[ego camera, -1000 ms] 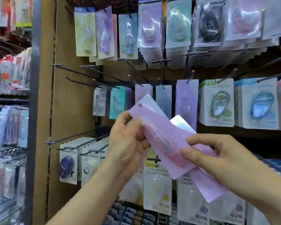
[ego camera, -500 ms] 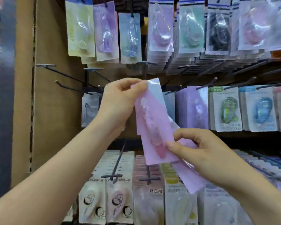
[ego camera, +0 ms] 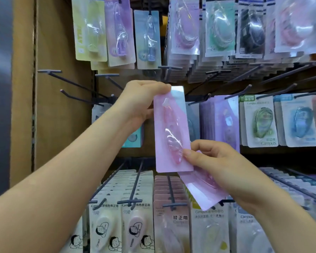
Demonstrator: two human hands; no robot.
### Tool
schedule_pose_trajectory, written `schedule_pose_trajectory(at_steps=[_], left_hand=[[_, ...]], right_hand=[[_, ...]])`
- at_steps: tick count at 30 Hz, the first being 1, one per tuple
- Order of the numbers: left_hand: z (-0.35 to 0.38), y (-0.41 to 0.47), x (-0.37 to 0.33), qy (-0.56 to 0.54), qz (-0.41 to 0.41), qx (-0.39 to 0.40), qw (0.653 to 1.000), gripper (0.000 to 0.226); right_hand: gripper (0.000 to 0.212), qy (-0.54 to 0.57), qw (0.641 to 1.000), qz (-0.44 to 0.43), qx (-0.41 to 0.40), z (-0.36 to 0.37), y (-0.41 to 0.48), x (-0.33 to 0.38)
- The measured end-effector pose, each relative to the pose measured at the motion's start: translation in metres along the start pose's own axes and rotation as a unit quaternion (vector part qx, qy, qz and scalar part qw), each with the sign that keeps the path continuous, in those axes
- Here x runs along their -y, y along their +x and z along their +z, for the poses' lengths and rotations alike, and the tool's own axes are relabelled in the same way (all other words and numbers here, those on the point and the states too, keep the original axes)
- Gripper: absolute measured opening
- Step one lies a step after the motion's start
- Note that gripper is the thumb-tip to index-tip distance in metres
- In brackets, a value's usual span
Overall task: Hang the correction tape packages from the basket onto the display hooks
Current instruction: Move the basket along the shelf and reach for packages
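A pink correction tape package (ego camera: pixel 171 132) stands upright in front of the display wall. My left hand (ego camera: pixel 140 99) pinches its top corner. My right hand (ego camera: pixel 213 161) pinches its lower right edge and also holds a second pink package (ego camera: pixel 202 190), tilted behind and below the first. Bare dark hooks (ego camera: pixel 84 99) stick out of the brown board just left of my left hand, and another hook (ego camera: pixel 199 99) pokes out right of the package's top. The basket is out of view.
Rows of hanging correction tape packs fill the wall: pastel ones above (ego camera: pixel 120 33), green and blue Campus packs (ego camera: pixel 259 121) at right, cream and pink packs (ego camera: pixel 133 227) below on long hooks. A brown cardboard panel (ego camera: pixel 62 52) and a grey post (ego camera: pixel 2 88) bound the left side.
My left hand has lifted the front pink package from a slant to upright and raised it toward the middle row of hooks. My right hand followed, keeping the second package.
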State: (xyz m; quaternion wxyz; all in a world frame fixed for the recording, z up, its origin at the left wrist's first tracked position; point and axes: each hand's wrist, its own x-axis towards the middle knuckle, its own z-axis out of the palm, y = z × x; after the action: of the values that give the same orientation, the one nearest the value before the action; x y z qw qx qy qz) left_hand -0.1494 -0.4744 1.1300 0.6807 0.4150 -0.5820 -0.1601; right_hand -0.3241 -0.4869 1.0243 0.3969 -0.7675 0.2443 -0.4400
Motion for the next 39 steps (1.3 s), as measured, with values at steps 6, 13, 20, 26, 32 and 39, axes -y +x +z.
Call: schedule_pose_trajectory(at_steps=[6, 13, 20, 26, 32, 39], left_hand=[[-0.003, 0.003, 0.004, -0.1, -0.109, 0.058, 0.987, 0.028], [-0.01, 0.002, 0.017, 0.091, 0.199, 0.001, 0.976, 0.004], [-0.011, -0.015, 0.029, 0.12, 0.149, -0.011, 0.981, 0.017], [-0.02, -0.047, 0.044, -0.014, 0.0, 0.206, 0.978, 0.067], [-0.017, -0.027, 0.054, 0.083, 0.018, 0.093, 0.992, 0.077], [-0.006, 0.025, 0.087, 0.265, 0.021, 0.081, 0.961, 0.083]], right_hand=[[0.032, 0.017, 1.0, -0.013, 0.011, -0.009, -0.001, 0.001], [0.027, -0.007, 0.999, -0.041, -0.016, -0.002, -0.003, 0.0], [0.024, -0.145, 0.974, -0.13, -0.112, 0.009, -0.001, -0.012], [0.025, 0.03, 0.993, -0.049, -0.1, 0.014, 0.003, -0.013], [0.016, -0.093, 0.976, -0.062, -0.186, 0.01, 0.01, -0.02], [0.082, -0.088, 0.97, -0.06, -0.218, -0.006, 0.005, -0.026]])
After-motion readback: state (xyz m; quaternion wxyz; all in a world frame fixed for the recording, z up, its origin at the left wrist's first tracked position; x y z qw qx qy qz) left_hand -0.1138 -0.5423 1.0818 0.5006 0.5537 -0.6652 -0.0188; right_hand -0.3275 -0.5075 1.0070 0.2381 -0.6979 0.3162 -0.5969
